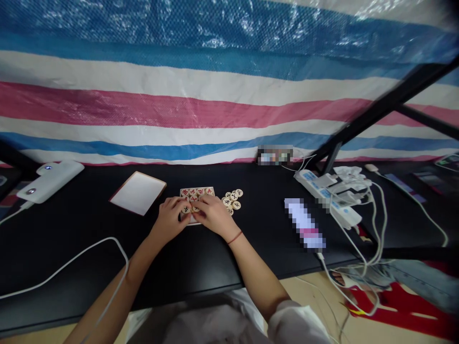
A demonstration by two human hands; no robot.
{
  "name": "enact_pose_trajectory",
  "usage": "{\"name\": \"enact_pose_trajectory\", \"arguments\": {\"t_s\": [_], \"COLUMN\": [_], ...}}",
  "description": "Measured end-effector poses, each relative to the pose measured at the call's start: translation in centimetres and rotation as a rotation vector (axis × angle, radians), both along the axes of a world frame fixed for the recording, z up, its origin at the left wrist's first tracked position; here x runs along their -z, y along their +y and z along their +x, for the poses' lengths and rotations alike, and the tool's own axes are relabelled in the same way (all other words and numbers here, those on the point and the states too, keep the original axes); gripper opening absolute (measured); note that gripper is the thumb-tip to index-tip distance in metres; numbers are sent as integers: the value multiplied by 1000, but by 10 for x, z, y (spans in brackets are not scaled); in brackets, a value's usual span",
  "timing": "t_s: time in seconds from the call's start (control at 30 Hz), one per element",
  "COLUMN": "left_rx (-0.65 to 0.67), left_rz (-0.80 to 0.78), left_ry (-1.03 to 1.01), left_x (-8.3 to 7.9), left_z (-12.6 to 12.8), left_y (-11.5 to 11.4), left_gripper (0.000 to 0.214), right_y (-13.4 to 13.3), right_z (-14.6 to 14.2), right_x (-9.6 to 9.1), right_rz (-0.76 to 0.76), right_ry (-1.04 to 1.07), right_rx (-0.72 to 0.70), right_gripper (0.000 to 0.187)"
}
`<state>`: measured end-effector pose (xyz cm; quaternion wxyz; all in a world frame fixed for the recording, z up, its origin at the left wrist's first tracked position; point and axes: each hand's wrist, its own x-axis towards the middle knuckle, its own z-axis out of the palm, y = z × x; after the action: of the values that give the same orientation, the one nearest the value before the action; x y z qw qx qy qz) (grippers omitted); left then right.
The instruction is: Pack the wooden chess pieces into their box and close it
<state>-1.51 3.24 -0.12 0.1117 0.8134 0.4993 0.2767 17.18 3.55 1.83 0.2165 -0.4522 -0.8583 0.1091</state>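
A shallow open box (196, 189) lies on the black table, with rows of round Chinese chess pieces (193, 198) in it, several with red characters. My left hand (169, 217) is at the box's left side, fingers curled and closed on a Chinese chess piece (185, 209) with a dark character. From the right, my right hand (214, 216) reaches over the box. Its thumb and fingers are bent together on a piece beside the left fingertips, mostly hidden. To the right of the box, more pieces (233, 200) lie in a loose heap, partly behind my right hand.
A white square lid (138, 192) with a brown edge lies left of the box. Farther left is a white device (52, 180) with a cable. On the right are a phone (304, 223), a power strip (326, 196) and tangled white cables. A striped sheet (179, 105) hangs behind.
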Motion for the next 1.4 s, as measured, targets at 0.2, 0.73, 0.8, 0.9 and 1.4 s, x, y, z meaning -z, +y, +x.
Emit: {"name": "enact_pose_trajectory", "arguments": {"t_s": [0.2,0.73,0.8,0.9,1.4], "left_rx": [24,67,61,59,46], "left_rz": [13,54,35,28,82], "left_ry": [-41,-104,-106,-114,-120], "left_x": [4,3,2,1,5], "left_z": [-2,-4,-4,-5,-5], "left_y": [3,1,1,0,0], "left_gripper": [8,12,14,19,20], "right_y": [0,2,6,14,20], "right_z": [-2,7,24,66,123], "right_x": [1,-6,-9,-8,13], "right_rz": [0,-42,-11,49,-263], "right_ry": [21,214,326,392,352], "right_rx": [17,11,113,378,363], "right_gripper": [12,9,9,26,44]}}
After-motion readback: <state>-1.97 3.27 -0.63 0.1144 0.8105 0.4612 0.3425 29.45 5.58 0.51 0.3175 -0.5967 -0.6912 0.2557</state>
